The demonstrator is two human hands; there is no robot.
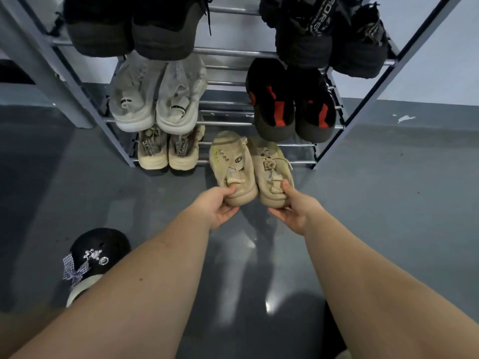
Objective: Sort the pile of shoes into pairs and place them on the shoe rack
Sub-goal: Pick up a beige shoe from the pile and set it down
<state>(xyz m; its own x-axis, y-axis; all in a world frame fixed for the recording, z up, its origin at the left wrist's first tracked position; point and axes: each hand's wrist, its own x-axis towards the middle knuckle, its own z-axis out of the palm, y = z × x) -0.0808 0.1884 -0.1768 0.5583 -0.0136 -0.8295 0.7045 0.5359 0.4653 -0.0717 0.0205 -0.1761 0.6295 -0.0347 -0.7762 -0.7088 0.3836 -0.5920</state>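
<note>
Beige shoes, two side by side, toes pointing into the shoe rack (298,124) at its lowest shelf, are pinched at the heels: left shoe (232,164) by left hand (219,207), right shoe (272,172) by right hand (295,207).

Floor (388,203): smooth grey-blue coating, glossy, carrying bright patches of reflected light near the lower centre and dark shadows along the bottom edge. Wall (440,60): pale blue-white above, with a darker grey band (427,112) along its base, this band chipped in one spot to show a small white mark (404,118). Furniture: a grey upright leg or post (39,73) at the left, standing on the floor against the wall.
</note>
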